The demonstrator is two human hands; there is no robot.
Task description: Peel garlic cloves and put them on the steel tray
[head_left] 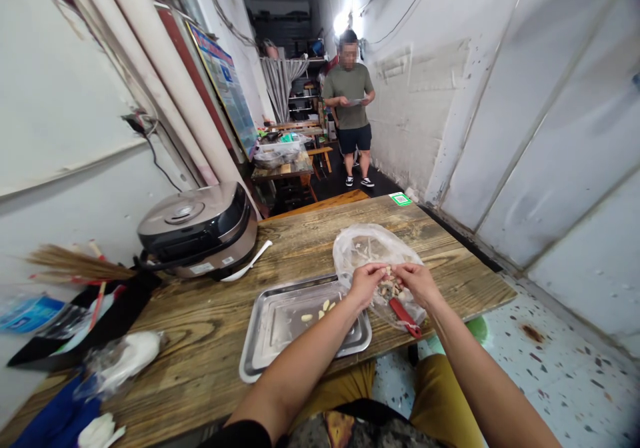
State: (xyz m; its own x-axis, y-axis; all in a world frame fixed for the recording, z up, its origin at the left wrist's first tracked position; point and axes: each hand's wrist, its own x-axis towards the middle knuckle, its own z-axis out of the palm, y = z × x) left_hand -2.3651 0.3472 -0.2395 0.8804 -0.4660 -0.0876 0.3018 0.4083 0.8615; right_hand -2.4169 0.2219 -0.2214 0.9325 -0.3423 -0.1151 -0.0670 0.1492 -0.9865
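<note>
Centre right of frame: left hand (pixel 367 281) and right hand (pixel 419 283) meet over an open plastic bag (pixel 367 245) on the wooden table (pixel 210 335), fingers curled, pinching a garlic clove (pixel 387 281) between them. Red-handled knife (pixel 405 317) lies below the right hand. Peeled cloves (pixel 320 310) sit in the steel tray (pixel 270 341), lower centre.

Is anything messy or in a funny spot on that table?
A little. The red-handled knife lies inside the clear plastic bag, right at the wooden table's edge. The left hand and right hand hold garlic over it. Only a few cloves lie in the steel tray.
</note>
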